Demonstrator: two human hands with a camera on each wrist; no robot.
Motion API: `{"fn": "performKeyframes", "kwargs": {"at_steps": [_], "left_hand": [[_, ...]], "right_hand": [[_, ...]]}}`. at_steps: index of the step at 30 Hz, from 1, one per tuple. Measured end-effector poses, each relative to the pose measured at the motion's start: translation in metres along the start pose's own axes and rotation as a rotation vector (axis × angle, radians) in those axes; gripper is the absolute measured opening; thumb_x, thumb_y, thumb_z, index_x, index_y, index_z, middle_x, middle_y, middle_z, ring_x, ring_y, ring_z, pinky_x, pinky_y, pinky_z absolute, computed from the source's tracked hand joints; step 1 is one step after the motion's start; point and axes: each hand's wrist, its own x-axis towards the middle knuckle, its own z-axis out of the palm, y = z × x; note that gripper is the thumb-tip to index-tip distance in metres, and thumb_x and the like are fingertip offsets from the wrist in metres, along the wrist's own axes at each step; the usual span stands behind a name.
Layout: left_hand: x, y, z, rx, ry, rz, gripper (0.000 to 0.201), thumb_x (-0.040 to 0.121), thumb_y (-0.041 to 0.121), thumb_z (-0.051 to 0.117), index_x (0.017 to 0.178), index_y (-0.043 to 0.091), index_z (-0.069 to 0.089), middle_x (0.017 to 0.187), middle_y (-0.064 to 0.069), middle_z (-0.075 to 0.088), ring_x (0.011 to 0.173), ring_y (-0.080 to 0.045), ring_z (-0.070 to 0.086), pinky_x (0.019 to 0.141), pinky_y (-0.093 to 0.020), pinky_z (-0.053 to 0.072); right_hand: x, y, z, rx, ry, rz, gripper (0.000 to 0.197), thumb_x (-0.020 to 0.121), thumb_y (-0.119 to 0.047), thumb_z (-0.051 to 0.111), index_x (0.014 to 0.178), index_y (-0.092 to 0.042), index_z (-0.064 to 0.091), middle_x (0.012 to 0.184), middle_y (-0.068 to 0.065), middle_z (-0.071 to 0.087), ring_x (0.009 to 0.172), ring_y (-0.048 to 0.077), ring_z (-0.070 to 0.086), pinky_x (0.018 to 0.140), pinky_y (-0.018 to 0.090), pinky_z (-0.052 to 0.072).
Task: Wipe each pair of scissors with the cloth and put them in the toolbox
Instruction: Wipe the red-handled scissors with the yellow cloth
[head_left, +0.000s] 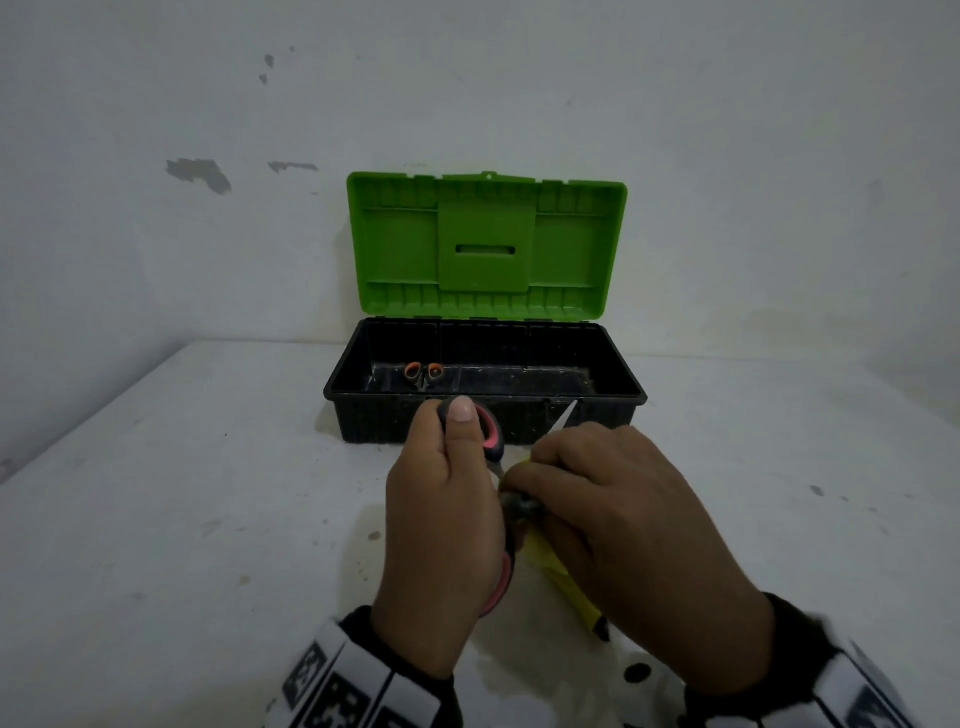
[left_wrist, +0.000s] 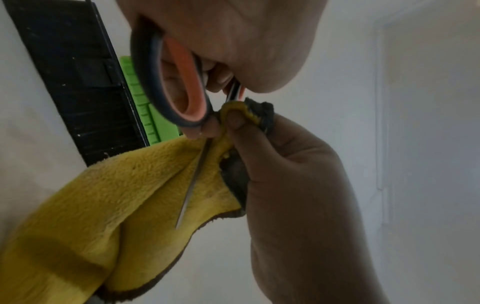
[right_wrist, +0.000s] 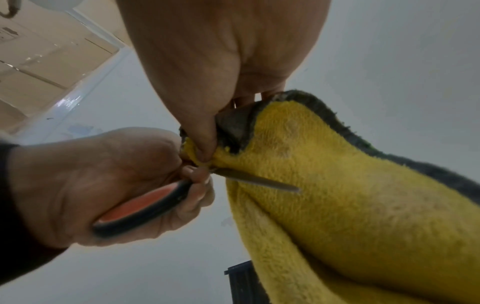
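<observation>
Scissors (left_wrist: 171, 82): blk/pink handles, blades open, one wrapped in yellow cloth (left_wrist: 103, 195).

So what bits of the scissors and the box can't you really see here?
- Held scissors: in the head view the left hand and right hand cover the pivot and most of the blades.
- Cloth: mostly hidden under the right hand in the head view.
- Small scissors in the toolbox: only orange handles show; the blades are too dark to make out.
- Toolbox in both wrist views: cut off by the cloth and frame edges.
</observation>
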Motion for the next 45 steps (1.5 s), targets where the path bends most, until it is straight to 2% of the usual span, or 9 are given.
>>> {"fn": "performKeyframes", "kwargs": {"at_steps": [5, 14, 19, 24, 28, 34, 37, 39, 45], "left_hand": [[0.001, 0.005, -0.002, -0.125, -0.086, -0.056, 0.038, 0.101, 0.036, 0.032, 0.089, 0.004, 0.047, 0.055, -0.014, 0.04, 0.031, -0.008, 0.04, 0.036, -0.016, 0.037], [0.005, 0.0, -0.008, -0.129, -0.064, -0.077, 0.042, 0.082, 0.065, 0.03, 0.08, 0.028, 0.052, 0.058, -0.013, 0.039, 0.046, -0.018, 0.033, 0.047, -0.032, 0.035], [0.007, 0.001, -0.01, -0.154, -0.074, -0.105, 0.045, 0.081, 0.069, 0.032, 0.081, 0.029, 0.052, 0.063, -0.028, 0.038, 0.054, -0.048, 0.049, 0.054, -0.062, 0.05], [0.003, -0.002, -0.006, -0.141, -0.102, -0.102, 0.042, 0.081, 0.066, 0.033, 0.077, 0.028, 0.05, 0.057, -0.015, 0.035, 0.047, -0.031, 0.033, 0.049, -0.055, 0.045], [0.002, 0.001, -0.009, -0.166, -0.094, -0.155, 0.04, 0.08, 0.065, 0.034, 0.077, 0.03, 0.054, 0.057, -0.023, 0.035, 0.051, -0.052, 0.043, 0.044, -0.059, 0.047], [0.004, -0.002, -0.002, -0.164, -0.125, -0.141, 0.036, 0.097, 0.05, 0.034, 0.084, 0.023, 0.053, 0.053, -0.005, 0.031, 0.049, -0.024, 0.034, 0.05, -0.055, 0.055], [0.005, -0.001, -0.005, -0.185, -0.117, -0.152, 0.036, 0.098, 0.046, 0.034, 0.084, 0.017, 0.051, 0.05, -0.002, 0.03, 0.043, -0.017, 0.03, 0.04, -0.037, 0.051], [0.002, -0.001, -0.007, -0.169, -0.131, -0.145, 0.035, 0.096, 0.049, 0.035, 0.083, 0.021, 0.052, 0.048, 0.001, 0.032, 0.042, -0.018, 0.033, 0.043, -0.045, 0.052], [-0.004, -0.003, -0.002, -0.154, -0.108, -0.137, 0.041, 0.088, 0.062, 0.035, 0.084, 0.025, 0.052, 0.058, -0.011, 0.034, 0.051, -0.026, 0.039, 0.053, -0.059, 0.054]], "right_hand": [[0.003, 0.016, -0.002, 0.127, 0.081, 0.127, 0.028, 0.085, -0.025, 0.05, 0.093, -0.015, 0.075, 0.088, 0.003, 0.069, 0.078, 0.021, 0.062, 0.066, 0.035, 0.05], [-0.005, 0.007, 0.003, 0.211, 0.297, 0.264, 0.026, 0.084, -0.022, 0.054, 0.093, -0.012, 0.077, 0.084, 0.0, 0.074, 0.084, 0.007, 0.056, 0.08, 0.015, 0.045], [-0.007, -0.007, 0.001, 0.192, 0.235, 0.218, 0.024, 0.085, -0.023, 0.054, 0.091, -0.016, 0.076, 0.08, -0.003, 0.073, 0.079, 0.006, 0.053, 0.078, 0.014, 0.04], [-0.003, 0.008, -0.001, 0.184, 0.337, 0.317, 0.024, 0.082, -0.018, 0.055, 0.092, -0.019, 0.077, 0.079, -0.005, 0.073, 0.077, 0.003, 0.053, 0.074, 0.009, 0.037], [-0.007, -0.004, 0.005, 0.192, 0.284, 0.286, 0.026, 0.085, -0.026, 0.053, 0.092, -0.018, 0.076, 0.079, -0.005, 0.072, 0.076, 0.001, 0.052, 0.077, 0.016, 0.043], [0.004, 0.011, -0.002, 0.216, 0.37, 0.422, 0.021, 0.078, -0.006, 0.066, 0.089, -0.021, 0.077, 0.078, -0.025, 0.059, 0.075, -0.028, 0.046, 0.072, -0.007, 0.032], [-0.002, 0.001, 0.003, 0.228, 0.329, 0.373, 0.02, 0.084, -0.018, 0.059, 0.092, -0.022, 0.076, 0.079, -0.018, 0.068, 0.076, -0.015, 0.05, 0.076, 0.001, 0.039], [-0.005, 0.0, 0.003, 0.222, 0.291, 0.352, 0.024, 0.085, -0.024, 0.054, 0.095, -0.024, 0.076, 0.08, -0.015, 0.07, 0.076, -0.007, 0.053, 0.076, 0.016, 0.046], [0.009, 0.026, -0.003, 0.325, 0.358, 0.542, 0.02, 0.084, -0.009, 0.071, 0.089, -0.028, 0.076, 0.077, -0.026, 0.066, 0.078, -0.013, 0.062, 0.068, 0.001, 0.043]]}}
